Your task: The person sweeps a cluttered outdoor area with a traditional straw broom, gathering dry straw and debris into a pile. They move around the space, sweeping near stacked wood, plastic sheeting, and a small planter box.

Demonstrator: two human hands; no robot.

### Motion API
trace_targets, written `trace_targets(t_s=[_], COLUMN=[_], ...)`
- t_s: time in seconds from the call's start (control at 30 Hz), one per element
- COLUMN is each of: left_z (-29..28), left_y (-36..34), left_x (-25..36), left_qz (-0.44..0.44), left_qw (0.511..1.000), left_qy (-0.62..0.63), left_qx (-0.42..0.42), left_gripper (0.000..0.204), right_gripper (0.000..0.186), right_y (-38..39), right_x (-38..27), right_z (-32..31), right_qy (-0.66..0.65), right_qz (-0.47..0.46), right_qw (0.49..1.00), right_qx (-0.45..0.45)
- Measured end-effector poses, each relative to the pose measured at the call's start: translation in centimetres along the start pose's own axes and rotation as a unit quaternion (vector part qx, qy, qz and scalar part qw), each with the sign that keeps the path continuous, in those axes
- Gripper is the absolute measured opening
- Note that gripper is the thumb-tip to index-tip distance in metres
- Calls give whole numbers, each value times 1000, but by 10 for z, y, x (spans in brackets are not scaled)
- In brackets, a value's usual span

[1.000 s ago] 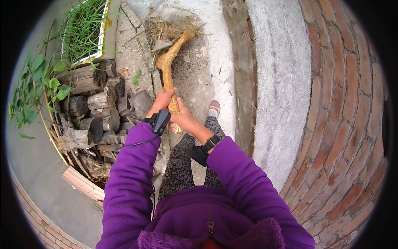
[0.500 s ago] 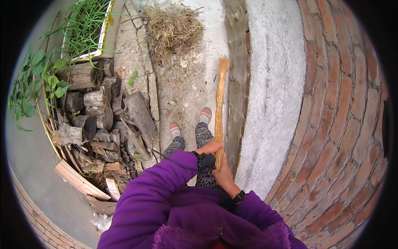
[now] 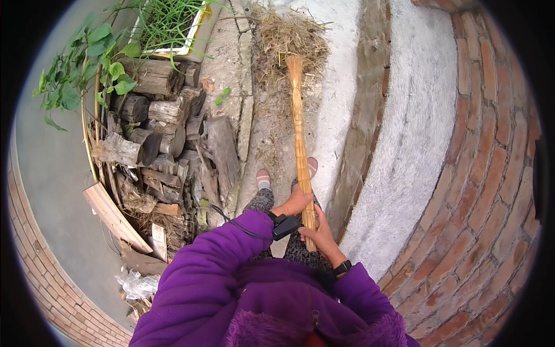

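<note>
A long straw broom [image 3: 299, 141] points away from me, its handle end close to my body. My left hand [image 3: 293, 200] is wrapped round the shaft above my knees. Nearer to me, my right hand [image 3: 322, 232] grips the handle's lower end, the thumb lying across it. Flared bristles [image 3: 295, 65] overlap the near part of a heap of dry straw [image 3: 292, 37]; whether they touch it I cannot tell.
On the left lies a stack of split logs [image 3: 167, 113], with a loose plank [image 3: 117, 218] and a crumpled plastic bag [image 3: 137, 284] nearby. Beyond it stands a planter box [image 3: 184, 51] of green shoots. A brick wall [image 3: 485, 185] rises on the right beside a whitish strip [image 3: 413, 115].
The broom's bristle end has swung left, from beside the ledge to the straw heap. Both hands keep their hold. The whole scene has shifted rightward in view.
</note>
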State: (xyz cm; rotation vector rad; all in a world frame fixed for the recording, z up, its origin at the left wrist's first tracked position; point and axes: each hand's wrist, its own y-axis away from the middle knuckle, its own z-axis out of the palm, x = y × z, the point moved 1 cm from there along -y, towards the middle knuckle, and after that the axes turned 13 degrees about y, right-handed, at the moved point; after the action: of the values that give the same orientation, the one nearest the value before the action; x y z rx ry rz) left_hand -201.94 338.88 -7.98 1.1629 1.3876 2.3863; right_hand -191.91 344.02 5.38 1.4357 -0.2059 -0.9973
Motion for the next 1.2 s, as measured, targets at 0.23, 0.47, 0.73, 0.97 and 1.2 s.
trace_targets(t_s=[0.23, 0.47, 0.73, 0.97, 1.2], left_z=[10, 0, -30, -20, -1], left_y=[54, 90, 38, -30, -9], left_x=[-26, -57, -64, 6, 27], left_qz=[-201, -384, -336, -253, -193], left_qw=[942, 845, 847, 874, 894], left_qy=[253, 362, 410, 407, 390], left_qx=[-91, -87, 44, -87, -108], left_gripper=[26, 30, 23, 28, 21], right_gripper=[84, 71, 44, 52, 80], right_y=[20, 34, -71, -64, -27], right_x=[2, 20, 6, -57, -59], right_z=[1, -14, -12, -16, -6], right_qy=[-81, 56, 148, -41, 72], right_qz=[72, 176, 198, 102, 85], right_qw=[994, 978, 948, 990, 993], right_qx=[-27, -99, -201, -88, -30])
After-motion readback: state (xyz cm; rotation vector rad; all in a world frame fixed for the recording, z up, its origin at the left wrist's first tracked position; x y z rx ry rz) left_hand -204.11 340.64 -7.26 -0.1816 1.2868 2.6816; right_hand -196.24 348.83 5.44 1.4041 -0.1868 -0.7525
